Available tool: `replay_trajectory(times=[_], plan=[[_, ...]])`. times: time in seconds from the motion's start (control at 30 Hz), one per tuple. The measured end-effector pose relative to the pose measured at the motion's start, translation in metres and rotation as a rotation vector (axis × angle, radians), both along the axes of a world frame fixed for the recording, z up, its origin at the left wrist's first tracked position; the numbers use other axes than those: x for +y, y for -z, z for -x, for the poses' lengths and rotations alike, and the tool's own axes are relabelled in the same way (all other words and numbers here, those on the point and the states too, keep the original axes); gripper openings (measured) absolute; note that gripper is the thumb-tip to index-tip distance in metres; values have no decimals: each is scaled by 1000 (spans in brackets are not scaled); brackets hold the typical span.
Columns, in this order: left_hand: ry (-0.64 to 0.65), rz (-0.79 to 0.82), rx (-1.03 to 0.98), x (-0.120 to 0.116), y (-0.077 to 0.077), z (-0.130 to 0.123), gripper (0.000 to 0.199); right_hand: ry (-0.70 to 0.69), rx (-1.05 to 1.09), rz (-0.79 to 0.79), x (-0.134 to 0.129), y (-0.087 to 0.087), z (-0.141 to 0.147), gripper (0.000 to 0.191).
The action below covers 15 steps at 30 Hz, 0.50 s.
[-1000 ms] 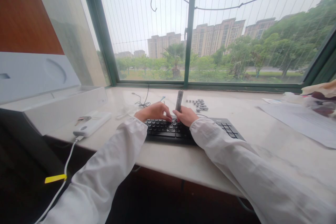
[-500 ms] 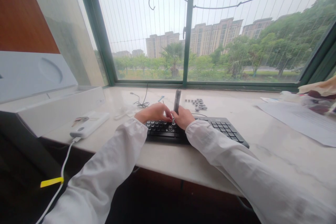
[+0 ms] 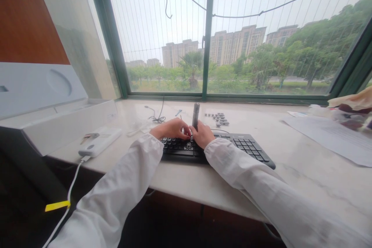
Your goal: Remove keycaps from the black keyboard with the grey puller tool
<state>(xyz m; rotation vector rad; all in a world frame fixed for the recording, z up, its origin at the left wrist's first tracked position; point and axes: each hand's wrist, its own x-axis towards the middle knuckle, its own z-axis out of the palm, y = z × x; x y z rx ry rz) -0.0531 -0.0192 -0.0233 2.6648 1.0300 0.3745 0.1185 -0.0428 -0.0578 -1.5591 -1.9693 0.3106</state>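
Note:
A black keyboard [image 3: 252,148] lies on the pale marble-patterned sill, with several keys missing their caps in its left and middle part. My right hand [image 3: 204,135] is closed around a slim grey upright tool [image 3: 196,113] whose lower end is hidden behind my fingers at the keys. Just left of it, my left hand [image 3: 174,128] bends down over the keys with thumb and fingers drawn together; whatever is between the fingertips is too small to make out. Behind the keyboard, several loose keycaps [image 3: 219,118] sit in short rows.
A coiled black cable [image 3: 158,118] and a small blue item [image 3: 178,112] rest near the window. At left are a white power bank [image 3: 100,142] with keys on it, a plugged-in white cable [image 3: 69,190] and an open white box [image 3: 69,120]. Paper sheets [image 3: 328,135] lie at right.
The camera has tilted up slightly, so the scene sits a little lower. Both hands stay at the same keys, and the grey tool is still upright in my right hand.

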Motion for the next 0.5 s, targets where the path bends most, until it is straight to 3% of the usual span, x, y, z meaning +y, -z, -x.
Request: replay_trajectory(times=[0.27, 0.5], plan=[[-19, -11, 2, 1, 0, 1, 25, -16, 101, 55, 0, -4, -2, 29], [-21, -3, -5, 2, 1, 3, 30, -133, 38, 145, 10, -21, -20, 29]])
